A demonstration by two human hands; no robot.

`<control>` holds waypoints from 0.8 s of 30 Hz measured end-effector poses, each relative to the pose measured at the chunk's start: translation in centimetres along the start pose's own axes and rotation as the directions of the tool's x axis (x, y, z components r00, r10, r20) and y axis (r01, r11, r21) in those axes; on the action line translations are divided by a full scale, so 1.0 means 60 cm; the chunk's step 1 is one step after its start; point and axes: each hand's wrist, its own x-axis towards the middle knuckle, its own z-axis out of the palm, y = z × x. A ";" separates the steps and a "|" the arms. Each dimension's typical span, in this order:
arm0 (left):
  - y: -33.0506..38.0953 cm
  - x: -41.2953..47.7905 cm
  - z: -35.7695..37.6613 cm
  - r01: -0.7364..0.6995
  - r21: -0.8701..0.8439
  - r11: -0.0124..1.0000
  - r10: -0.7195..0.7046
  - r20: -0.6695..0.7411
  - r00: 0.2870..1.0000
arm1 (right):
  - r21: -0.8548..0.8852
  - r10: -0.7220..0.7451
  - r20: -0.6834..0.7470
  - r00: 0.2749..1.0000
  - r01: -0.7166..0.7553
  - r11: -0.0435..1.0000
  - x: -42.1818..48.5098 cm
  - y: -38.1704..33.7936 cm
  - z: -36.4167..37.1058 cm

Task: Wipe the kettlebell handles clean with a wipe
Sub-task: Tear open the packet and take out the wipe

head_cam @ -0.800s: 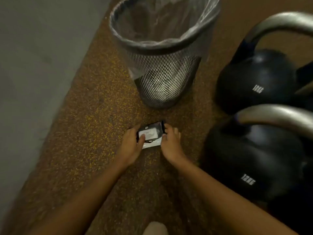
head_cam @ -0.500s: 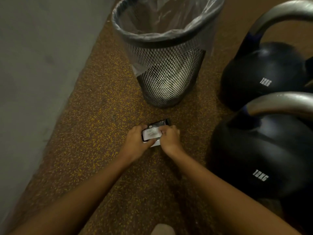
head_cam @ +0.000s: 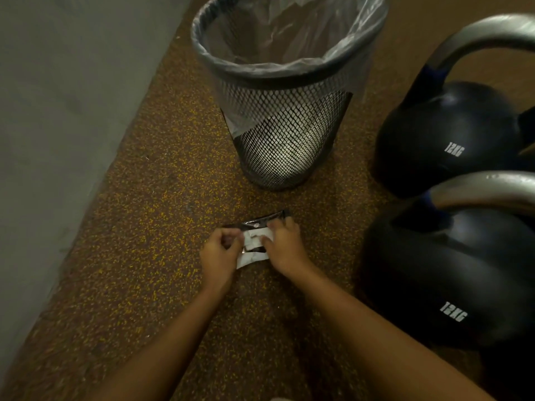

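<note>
Before the bin [head_cam: 262, 71], packet [head_cam: 260, 222], white flap [head_cam: 254, 258] now lifted

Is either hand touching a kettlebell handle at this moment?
No, the left hand and the right hand both hold the wipe packet, away from the kettlebell handles.

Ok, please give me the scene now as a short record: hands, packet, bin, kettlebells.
left hand: grips the wipe packet at its left end
right hand: pinches its right side
wipe packet: dark, white part showing
bin: mesh, clear liner, upright beyond the packet
near kettlebell: black, 12KG, right of the hands
far kettlebell: black, 12KG, right of the bin
handles: grey metal, untouched
</note>
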 end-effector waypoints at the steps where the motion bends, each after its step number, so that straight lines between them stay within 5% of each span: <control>1: 0.001 0.002 0.000 0.009 -0.013 1.000 -0.008 0.006 1.000 | -0.073 -0.032 0.005 0.999 0.032 0.997 0.000 -0.001 0.004; 6: -0.004 0.007 0.001 0.017 -0.067 0.998 -0.017 -0.004 1.000 | -0.276 -0.137 -0.030 0.990 0.123 0.953 0.003 -0.004 0.014; 16: -0.004 0.001 0.014 0.011 -0.122 0.992 -0.014 -0.026 1.000 | -0.261 -0.210 0.021 0.977 0.208 0.943 0.016 -0.013 -0.003; 21: 0.000 -0.003 0.017 0.023 -0.092 0.995 -0.025 -0.012 1.000 | 0.131 -0.060 0.057 0.997 0.052 0.990 0.032 -0.015 -0.034; 24: 0.000 -0.004 0.018 0.051 -0.068 0.996 -0.052 -0.009 0.999 | 0.386 0.111 0.046 0.993 -0.120 0.915 0.037 -0.011 -0.050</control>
